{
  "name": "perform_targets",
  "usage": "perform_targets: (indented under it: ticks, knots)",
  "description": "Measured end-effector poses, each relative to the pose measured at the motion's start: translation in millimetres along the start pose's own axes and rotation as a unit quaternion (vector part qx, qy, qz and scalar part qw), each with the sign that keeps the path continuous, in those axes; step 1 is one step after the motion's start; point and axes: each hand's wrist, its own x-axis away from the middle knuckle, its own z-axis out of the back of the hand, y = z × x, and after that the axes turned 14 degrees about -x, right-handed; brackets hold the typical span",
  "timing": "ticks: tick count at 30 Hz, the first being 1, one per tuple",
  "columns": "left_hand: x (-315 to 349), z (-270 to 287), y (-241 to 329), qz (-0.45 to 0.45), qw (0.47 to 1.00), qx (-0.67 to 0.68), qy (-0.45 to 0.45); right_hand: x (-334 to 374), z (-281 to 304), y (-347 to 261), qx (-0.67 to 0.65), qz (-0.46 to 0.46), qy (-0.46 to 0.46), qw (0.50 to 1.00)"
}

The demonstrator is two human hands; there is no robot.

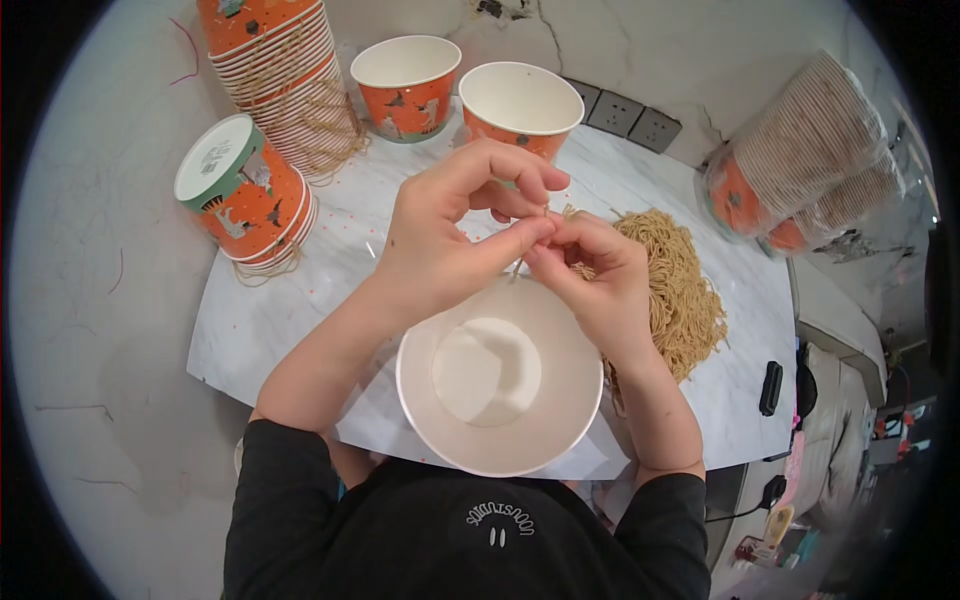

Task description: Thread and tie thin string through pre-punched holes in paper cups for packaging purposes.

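My left hand (455, 220) and my right hand (597, 268) meet above the far rim of a paper bucket (425, 420) with a plain white inside. Thumb and fingers of both are pinched on a thin tan string (518, 268), whose short end hangs below the fingertips; most of it is hidden by them. The bucket stands upright at the table's near edge, close to my body, with nothing visible in it. Beside my right hand lies a loose heap of tan strings (675, 290).
Two upright orange buckets (405, 105) (525, 100) stand at the back. To the left are a tall nested stack (290, 85) with strings draped over it and an upturned short stack (245, 205). Bagged buckets (800, 140) sit far right. A black object (770, 388) lies near the right edge.
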Motion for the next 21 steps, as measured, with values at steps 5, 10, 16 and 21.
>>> perform_targets:
  ticks: [5, 10, 16, 21]
  knots:
    - [-3.9, 7.0, -4.0, -0.106, 0.99, -0.003, 0.09, 3.3, 0.5, -8.3, 0.206, 0.017, -0.105, 0.973]
    - [-4.8, 10.7, 0.4, -0.047, 0.996, 0.06, 0.044, -3.2, 8.1, -10.6, 0.15, -0.032, -0.192, 0.969]
    - [-9.2, 23.0, -10.4, 0.077, 0.994, -0.063, -0.046, -19.5, 46.9, -7.5, -0.504, -0.084, 0.054, 0.858]
    - [-13.0, 42.3, -23.3, 0.071, 0.956, -0.282, -0.029, -23.2, 89.7, -23.1, -0.56, -0.001, 0.107, 0.822]
